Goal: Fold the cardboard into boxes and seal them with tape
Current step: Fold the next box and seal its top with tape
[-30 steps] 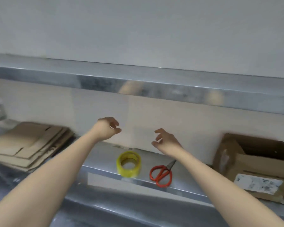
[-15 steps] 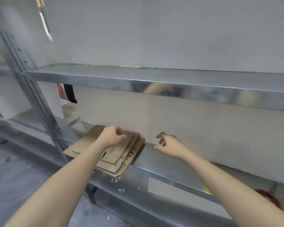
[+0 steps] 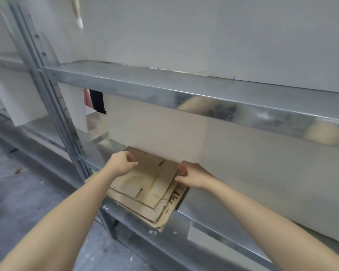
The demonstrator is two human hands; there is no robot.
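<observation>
A stack of flattened cardboard sheets (image 3: 145,190) lies on the lower metal shelf (image 3: 209,223), its near corner hanging over the shelf's front lip. My left hand (image 3: 121,163) hovers over the far left part of the stack with its fingers loosely curled and nothing in them. My right hand (image 3: 193,176) is at the right edge of the top sheet, where its fingertips curl onto that edge. The tape roll and scissors are out of view.
An upper metal shelf (image 3: 164,89) juts out above the stack. A perforated steel upright (image 3: 53,98) stands to the left. The shelf backs onto a white wall (image 3: 262,153). Small paper scraps lie on the grey floor (image 3: 27,192).
The view swung left, away from the tape roll, scissors and open box. Both hands moved down and forward onto the cardboard stack, the right one reaching its right edge.
</observation>
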